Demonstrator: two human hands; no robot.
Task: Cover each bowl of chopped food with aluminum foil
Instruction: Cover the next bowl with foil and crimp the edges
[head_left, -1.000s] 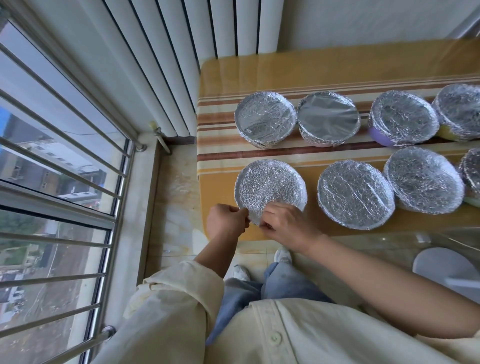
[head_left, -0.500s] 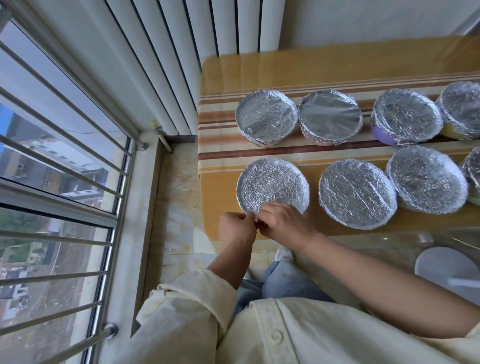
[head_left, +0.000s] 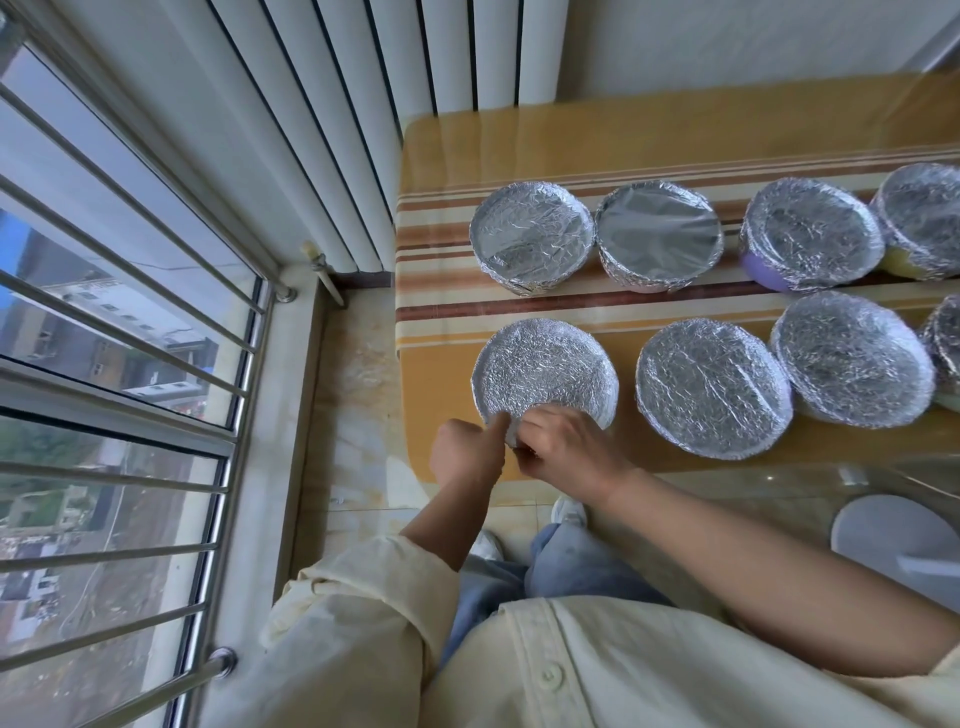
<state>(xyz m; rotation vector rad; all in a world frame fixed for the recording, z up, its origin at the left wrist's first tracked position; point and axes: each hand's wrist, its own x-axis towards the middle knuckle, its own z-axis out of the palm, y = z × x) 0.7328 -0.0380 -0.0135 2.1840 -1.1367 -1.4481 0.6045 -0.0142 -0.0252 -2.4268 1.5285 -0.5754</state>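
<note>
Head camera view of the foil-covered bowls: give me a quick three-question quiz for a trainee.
1. True or false: the left hand and right hand both touch the near rim of the front-left bowl.
2. Which back-row bowl shows purple below its foil? A leftmost, B second from left, C third from left.
3. Fill in: left of the table, steel bars cross a ____.
Key: 1 true. 2 C, the purple bowl. 3 window.

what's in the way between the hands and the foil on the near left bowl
Nothing visible. The left hand and right hand both grip the foil edge at the near rim of the foil-covered bowl; the next covered bowl stands apart to its right.
</note>
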